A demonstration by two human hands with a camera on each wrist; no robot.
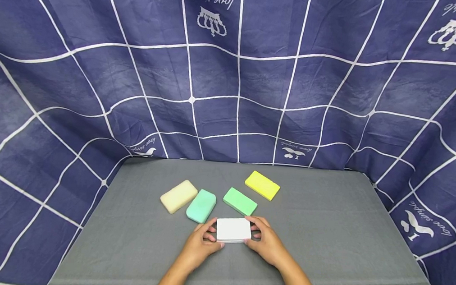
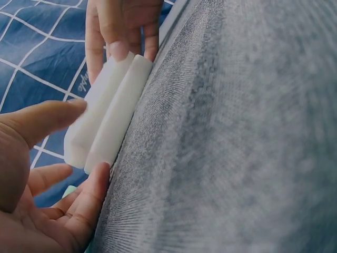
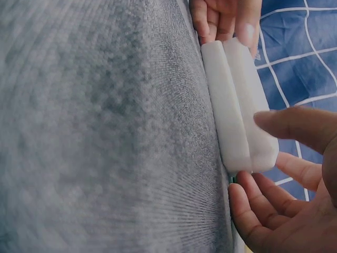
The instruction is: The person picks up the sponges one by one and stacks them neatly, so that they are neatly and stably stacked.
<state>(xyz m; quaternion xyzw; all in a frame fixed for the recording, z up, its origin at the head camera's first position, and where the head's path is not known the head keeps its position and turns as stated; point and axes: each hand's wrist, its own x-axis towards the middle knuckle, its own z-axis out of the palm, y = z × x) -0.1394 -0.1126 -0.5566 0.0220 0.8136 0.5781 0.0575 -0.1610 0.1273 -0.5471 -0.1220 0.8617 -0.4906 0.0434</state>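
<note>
Two white sponges, an upper one (image 3: 253, 97) and a lower one (image 3: 225, 105), lie stacked flat on the grey table. In the head view the upper white sponge (image 1: 234, 229) hides most of the lower. My left hand (image 1: 199, 247) holds the stack at its left end, thumb by the near side and fingers around the end. At the opposite end, my right hand (image 1: 269, 244) holds it likewise; the right wrist view shows its thumb against the upper sponge and fingertips at the end of the stack. A teal sponge (image 1: 201, 206) lies just beyond the left hand's fingers.
Behind the stack lie a green sponge (image 1: 240, 201), a yellow sponge (image 1: 262, 185) and, farther left, a cream sponge (image 1: 179, 196). A blue curtain (image 1: 261, 82) with white lines stands around the back and sides of the grey table (image 1: 345, 243).
</note>
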